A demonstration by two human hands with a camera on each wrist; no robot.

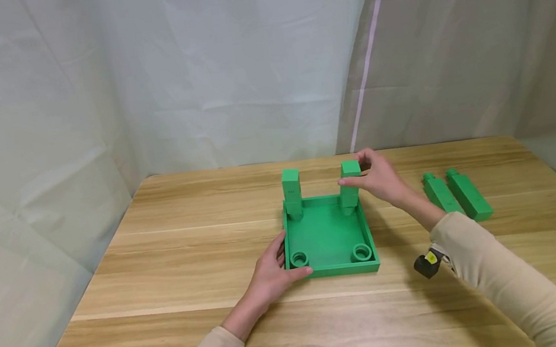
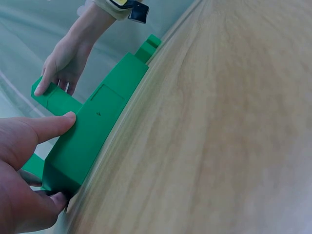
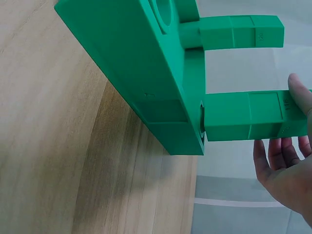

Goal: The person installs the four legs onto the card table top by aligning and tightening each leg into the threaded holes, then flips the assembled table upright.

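While the right hand (image 1: pixel 380 178) pinches the top of a green plastic square peg (image 1: pixel 350 187) between thumb and fingertips, that peg stands upright in the far right corner socket of the green square plastic base tray (image 1: pixel 328 237). The left hand (image 1: pixel 272 272) steadies the tray at its near left corner, thumb along the top edge and fingers curled against the side wall. A second green peg (image 1: pixel 292 195) stands in the far left socket. Both near sockets hold nothing. Two more green pegs (image 1: pixel 456 195) lie side by side on the wooden table (image 1: pixel 165 286), well right of the tray.
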